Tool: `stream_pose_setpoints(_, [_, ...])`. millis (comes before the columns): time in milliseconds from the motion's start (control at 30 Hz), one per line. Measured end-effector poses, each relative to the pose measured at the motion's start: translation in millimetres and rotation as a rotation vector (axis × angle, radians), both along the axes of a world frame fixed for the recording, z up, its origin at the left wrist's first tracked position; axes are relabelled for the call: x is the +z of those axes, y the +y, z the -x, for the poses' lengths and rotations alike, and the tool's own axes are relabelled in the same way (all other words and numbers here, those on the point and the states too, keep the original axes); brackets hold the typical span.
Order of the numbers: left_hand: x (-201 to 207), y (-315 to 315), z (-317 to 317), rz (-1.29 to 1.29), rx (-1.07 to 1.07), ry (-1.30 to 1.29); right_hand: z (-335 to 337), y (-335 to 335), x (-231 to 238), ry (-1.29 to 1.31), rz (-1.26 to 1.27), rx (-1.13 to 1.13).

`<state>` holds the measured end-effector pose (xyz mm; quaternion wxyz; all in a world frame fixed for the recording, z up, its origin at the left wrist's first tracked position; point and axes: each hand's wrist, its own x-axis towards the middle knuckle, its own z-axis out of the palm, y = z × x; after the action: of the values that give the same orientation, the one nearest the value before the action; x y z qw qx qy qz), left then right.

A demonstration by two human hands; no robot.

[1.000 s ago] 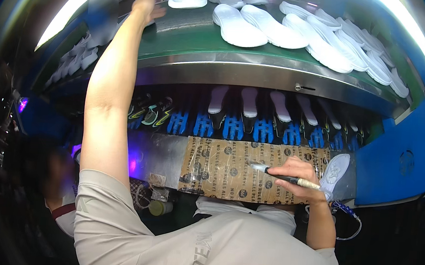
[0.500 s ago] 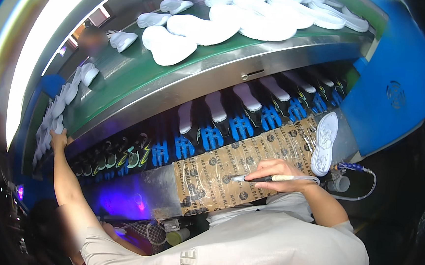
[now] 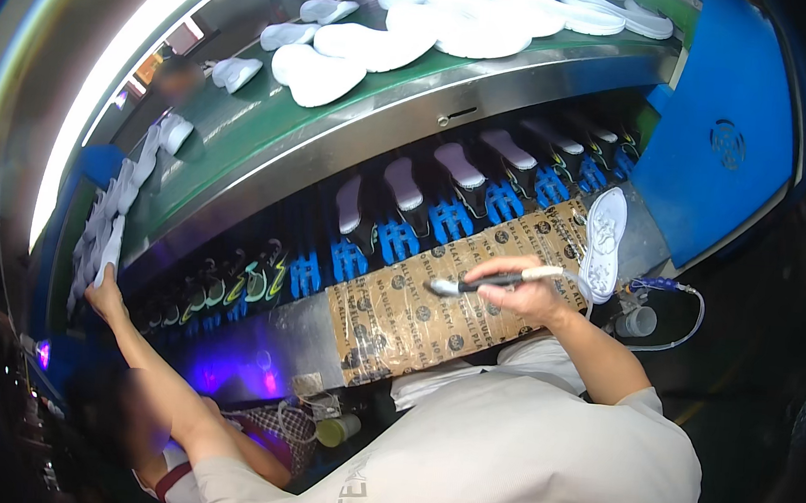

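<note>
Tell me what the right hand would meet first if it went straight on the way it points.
Probably the brown cardboard sheet: the right hand holds a brush that points leftward over it. The height above the sheet is hard to judge.

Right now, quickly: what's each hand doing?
Left hand: touching a white shoe sole; whether its grip is closed cannot be told.
Right hand: closed, holding a brush.
</note>
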<state>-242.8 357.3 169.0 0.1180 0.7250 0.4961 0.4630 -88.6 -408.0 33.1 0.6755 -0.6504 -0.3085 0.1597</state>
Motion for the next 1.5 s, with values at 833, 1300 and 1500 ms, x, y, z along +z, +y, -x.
stream_pose_setpoints(833, [-172.7, -546.8, -40.8, 1.783, -1.249, -0.995, 1.7, 82.0, -9.1, -0.64, -0.04, -0.256])
stream_pose_setpoints(1300, [-182.8, -553.5, -78.4, 1.719, -1.248, -1.067, -13.3, 37.0, 11.1, -0.557, -0.069, 0.475])
stream_pose_setpoints(1500, [-154.1, -540.2, -98.7, 1.755, -1.343, -1.109, -11.6, 41.4, 14.0, -0.832, 0.027, 0.322])
